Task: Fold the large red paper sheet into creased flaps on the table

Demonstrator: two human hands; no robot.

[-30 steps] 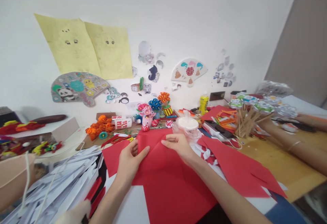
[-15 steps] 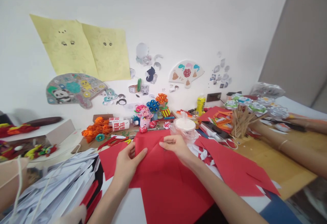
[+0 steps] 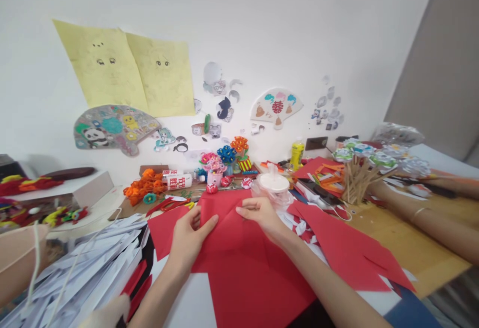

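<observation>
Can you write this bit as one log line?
left hand: holds red paper | right hand: holds same paper | beyond hands: white-lidded container, blue flowers, yellow bottle

And there it was, the red paper (image 3: 221, 238), plain and matte, its upper part raised between the left hand (image 3: 192, 228) and the right hand (image 3: 258, 213)! Its left edge curved softly at the fingers, and a slanting fold line ran down from the right fingertips (image 3: 239, 210). Below, broad red paper (image 3: 258, 288) spread over white sheets; whether it was the same piece could not be told.
</observation>
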